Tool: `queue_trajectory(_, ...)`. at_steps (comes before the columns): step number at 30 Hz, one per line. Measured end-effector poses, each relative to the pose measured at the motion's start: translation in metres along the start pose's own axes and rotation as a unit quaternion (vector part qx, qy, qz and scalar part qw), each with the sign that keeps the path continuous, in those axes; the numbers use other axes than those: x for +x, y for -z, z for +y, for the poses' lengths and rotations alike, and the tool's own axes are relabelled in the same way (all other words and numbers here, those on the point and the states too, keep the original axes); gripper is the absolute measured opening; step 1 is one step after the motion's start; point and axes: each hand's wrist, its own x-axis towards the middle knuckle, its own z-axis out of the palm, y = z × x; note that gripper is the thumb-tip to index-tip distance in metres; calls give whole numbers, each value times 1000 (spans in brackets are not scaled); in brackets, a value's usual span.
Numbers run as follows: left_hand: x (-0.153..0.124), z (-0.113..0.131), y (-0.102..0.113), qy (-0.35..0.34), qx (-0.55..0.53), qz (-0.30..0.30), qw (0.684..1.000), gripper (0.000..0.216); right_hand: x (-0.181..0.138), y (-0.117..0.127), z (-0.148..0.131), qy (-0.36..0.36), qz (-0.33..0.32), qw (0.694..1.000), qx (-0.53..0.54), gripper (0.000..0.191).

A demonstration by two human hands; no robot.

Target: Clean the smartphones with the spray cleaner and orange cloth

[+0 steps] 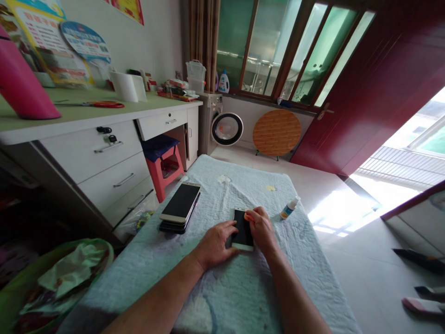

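A white-framed phone (242,230) with a dark screen lies face up on a pale blue quilted cloth (222,278). My left hand (216,242) rests flat beside it, fingers stretched onto its left edge. My right hand (261,228) is closed in a pinch on a small orange pad (248,216) pressed on the upper part of the screen. A stack of phones (181,206), the top one gold-edged, lies to the left. A small white bottle with a blue label (289,208) lies on the cloth to the right.
A desk with drawers (104,153) stands at left with red scissors (104,104) on top and a red stool (163,162) under it. A green bin with rubbish (55,278) is at lower left. A washing machine (222,125) and round wooden tabletop (276,132) stand by the far wall.
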Motion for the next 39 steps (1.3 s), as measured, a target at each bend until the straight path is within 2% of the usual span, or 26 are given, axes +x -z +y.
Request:
queue_trajectory(3, 0, 1, 1, -3, -4, 3, 1000, 45, -3, 3, -4, 17, -18, 999, -25, 21)
queue_trajectory(7, 0, 1, 1, -21, -20, 9, 1000, 42, -6, 6, -10, 28, -43, 998, -42, 28)
queue_trajectory(11, 0, 1, 1, -28, -32, 8, 999, 40, -8, 7, -15, 36, -74, 996, -43, 24)
queue_trajectory(17, 0, 4, 2, -37, -47, 0, 998, 37, -7, 2, -22, 60, -129, 990, -10, 43)
queue_trajectory(21, 0, 4, 2, -40, -51, 6, 998, 36, -5, 2, -22, 66, -147, 987, -2, 47)
queue_trajectory(27, 0, 1, 1, -30, -36, 4, 999, 40, -3, 4, -17, 39, -106, 993, -41, 49)
queue_trajectory(33, -1, -3, -2, -11, -8, 9, 1000, 45, -3, 4, -4, 3, -58, 997, -57, 42)
queue_trajectory(39, -1, -2, -1, -13, -9, 9, 1000, 44, -1, 1, -6, -21, -36, 998, -54, 38)
